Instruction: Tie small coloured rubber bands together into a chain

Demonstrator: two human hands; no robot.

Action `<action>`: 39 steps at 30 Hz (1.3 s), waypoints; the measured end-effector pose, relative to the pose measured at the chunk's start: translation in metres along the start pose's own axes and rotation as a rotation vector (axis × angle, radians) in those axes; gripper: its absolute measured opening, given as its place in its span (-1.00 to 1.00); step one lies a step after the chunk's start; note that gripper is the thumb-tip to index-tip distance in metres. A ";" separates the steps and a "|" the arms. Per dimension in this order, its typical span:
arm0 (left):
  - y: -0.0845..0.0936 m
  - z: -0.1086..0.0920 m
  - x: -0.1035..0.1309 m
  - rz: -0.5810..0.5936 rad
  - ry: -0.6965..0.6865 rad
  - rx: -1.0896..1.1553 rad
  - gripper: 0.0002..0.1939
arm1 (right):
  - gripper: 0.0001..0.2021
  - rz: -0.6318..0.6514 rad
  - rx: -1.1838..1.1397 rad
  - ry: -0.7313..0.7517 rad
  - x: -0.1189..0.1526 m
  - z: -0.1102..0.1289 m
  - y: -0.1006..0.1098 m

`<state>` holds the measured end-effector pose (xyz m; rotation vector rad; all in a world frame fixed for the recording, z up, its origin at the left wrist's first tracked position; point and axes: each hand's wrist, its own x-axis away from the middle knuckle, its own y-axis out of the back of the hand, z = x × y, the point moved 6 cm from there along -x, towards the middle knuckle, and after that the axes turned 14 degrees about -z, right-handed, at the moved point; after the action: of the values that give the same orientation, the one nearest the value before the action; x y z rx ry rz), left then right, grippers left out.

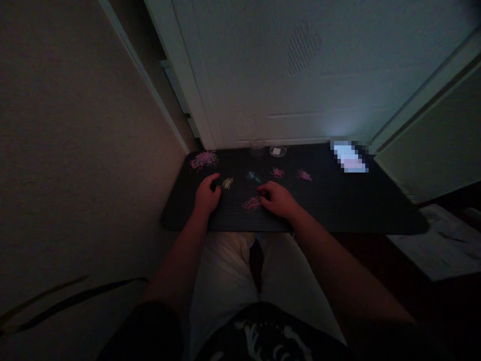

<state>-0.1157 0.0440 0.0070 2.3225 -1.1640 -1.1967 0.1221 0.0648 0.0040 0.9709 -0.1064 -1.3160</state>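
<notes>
Small heaps of thin, short coloured pieces lie on a dark table; their exact kind is too small to tell. My left hand [208, 194] rests on the table beside a yellowish heap [227, 183], its thumb and forefinger apart. My right hand [277, 199] is at the right edge of a mixed pink heap [251, 203], fingertips drawn together; what they hold, if anything, I cannot make out. Beyond it are a blue heap [253, 176], a pink heap [277, 172] and another pink heap [304, 175]. A larger mixed heap [204, 160] sits at the far left corner.
A clear cup [257, 149] and a round clear lid [278, 151] with a white label stand at the table's back edge. A lit screen [349, 157], blurred out, leans at the back right. A white panel [263, 75] rises behind the dark table [338, 210]; a wall is at left.
</notes>
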 end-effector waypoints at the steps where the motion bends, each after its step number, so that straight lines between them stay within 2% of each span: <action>1: -0.002 0.000 0.001 0.027 0.002 0.003 -0.57 | -0.72 0.018 0.014 0.000 0.000 0.000 -0.001; 7: -0.006 -0.005 0.004 0.105 0.018 0.052 -0.61 | -0.90 -0.002 0.082 -0.027 -0.001 0.000 -0.005; 10: -0.006 -0.008 0.005 0.110 0.023 0.074 -0.62 | -0.91 -0.032 0.071 -0.027 0.000 -0.001 -0.004; 19: 0.003 -0.016 0.001 0.028 -0.048 0.029 -0.75 | -0.93 -0.056 -0.087 -0.115 0.002 -0.006 0.001; 23: 0.009 -0.033 -0.001 -0.049 -0.066 0.019 -0.78 | -0.94 -0.067 -0.147 -0.165 0.003 -0.008 0.001; 26: -0.003 -0.059 0.002 0.033 -0.064 0.077 -0.74 | -0.93 -0.082 -0.186 -0.187 0.003 -0.007 0.003; 29: -0.028 -0.090 0.016 0.243 -0.149 0.150 -0.70 | -0.93 -0.092 -0.206 -0.174 0.003 -0.005 0.005; 31: -0.041 -0.102 0.026 0.312 -0.208 0.152 -0.70 | -0.93 -0.104 -0.215 -0.173 0.004 -0.004 0.007; 35: -0.052 -0.100 0.037 0.334 -0.225 0.138 -0.78 | -0.94 -0.110 -0.223 -0.160 0.004 -0.004 0.008; 39: -0.052 -0.087 0.037 0.310 -0.155 0.148 -0.81 | -0.95 -0.090 -0.202 -0.122 0.002 -0.002 0.006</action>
<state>-0.0078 0.0395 0.0114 2.0731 -1.6474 -1.2267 0.1285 0.0638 0.0051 0.7312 -0.0228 -1.4390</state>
